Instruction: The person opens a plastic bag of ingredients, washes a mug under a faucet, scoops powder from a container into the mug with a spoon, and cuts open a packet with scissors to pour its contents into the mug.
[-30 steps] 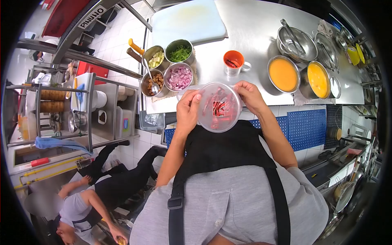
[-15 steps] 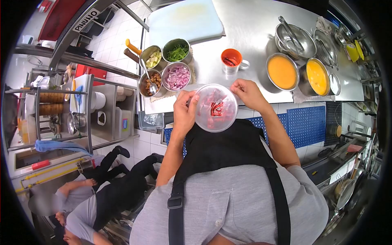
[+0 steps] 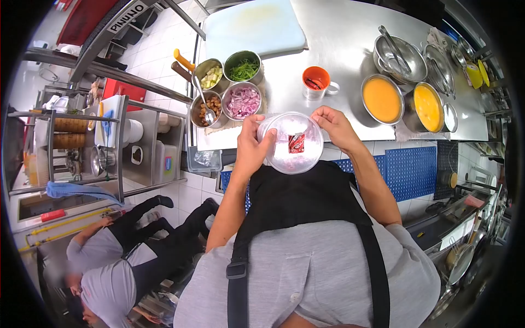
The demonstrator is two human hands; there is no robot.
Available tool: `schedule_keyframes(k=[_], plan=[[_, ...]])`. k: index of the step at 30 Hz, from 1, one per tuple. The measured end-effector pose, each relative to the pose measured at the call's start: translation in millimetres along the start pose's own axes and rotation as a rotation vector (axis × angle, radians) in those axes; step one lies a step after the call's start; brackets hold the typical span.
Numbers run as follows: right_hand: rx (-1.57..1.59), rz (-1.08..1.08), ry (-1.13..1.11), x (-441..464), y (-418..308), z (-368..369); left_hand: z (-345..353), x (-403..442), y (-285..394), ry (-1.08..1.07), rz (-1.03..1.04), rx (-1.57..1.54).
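Note:
A round, clear plastic tub [image 3: 294, 163] is tilted in front of my apron, its circular face toward me. A small red printed patch [image 3: 296, 143], a label or a packet, shows in the middle of that face. My left hand [image 3: 257, 146] is closed around the tub's left side, thumb on the near face. At the upper right rim, my right hand [image 3: 334, 127] is pinched with thumb and fingertips against the edge. Beyond the tub stands a metal mug [image 3: 314, 94] with an orange inside and dark red pieces in it.
Metal pots of chopped onion [image 3: 242, 103], green strips [image 3: 244, 69], pale cubes [image 3: 211, 77] and brown pieces [image 3: 206, 109] stand left. Bowls of orange liquid [image 3: 382, 99] and yellow liquid [image 3: 427, 108] stand right. A cutting board [image 3: 254, 27] lies behind. Two people [image 3: 109, 273] are at lower left.
The tub has shifted slightly right and turned, so its red patch looks flatter and brighter. Both hands remain on it. The people at lower left have changed posture.

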State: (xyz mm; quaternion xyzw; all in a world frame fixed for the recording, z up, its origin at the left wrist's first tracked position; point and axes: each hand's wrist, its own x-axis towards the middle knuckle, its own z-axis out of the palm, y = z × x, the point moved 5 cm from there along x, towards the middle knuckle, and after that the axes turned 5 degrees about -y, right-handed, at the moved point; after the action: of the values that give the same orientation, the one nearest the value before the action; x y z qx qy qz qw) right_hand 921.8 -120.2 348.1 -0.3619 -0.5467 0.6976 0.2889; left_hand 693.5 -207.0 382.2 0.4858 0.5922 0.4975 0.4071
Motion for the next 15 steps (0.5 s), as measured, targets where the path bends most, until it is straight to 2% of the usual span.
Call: schedule_keyframes(k=[2,5,9,12,15], plan=[[-0.083,0.01,-0.013,4.0,1.1,-0.8,-2.7,10.0,-15.3,0.027,-0.025,-0.083],[-0.084,0.034,0.047,15.5,14.9,-6.9,-9.7,20.8,-34.6,-0.121,-0.192,0.054],[-0.142,0.023,0.086,13.7,8.6,0.0,-12.3,21.7,-37.7,-0.019,-0.064,0.26],[-0.153,-0.002,0.052,9.9,6.4,5.6,-3.0,11.8,-25.1,0.136,-0.054,0.229],[-0.204,-0.008,0.033,9.6,21.0,1.4,2.3,0.3,-1.7,0.287,0.442,0.368]])
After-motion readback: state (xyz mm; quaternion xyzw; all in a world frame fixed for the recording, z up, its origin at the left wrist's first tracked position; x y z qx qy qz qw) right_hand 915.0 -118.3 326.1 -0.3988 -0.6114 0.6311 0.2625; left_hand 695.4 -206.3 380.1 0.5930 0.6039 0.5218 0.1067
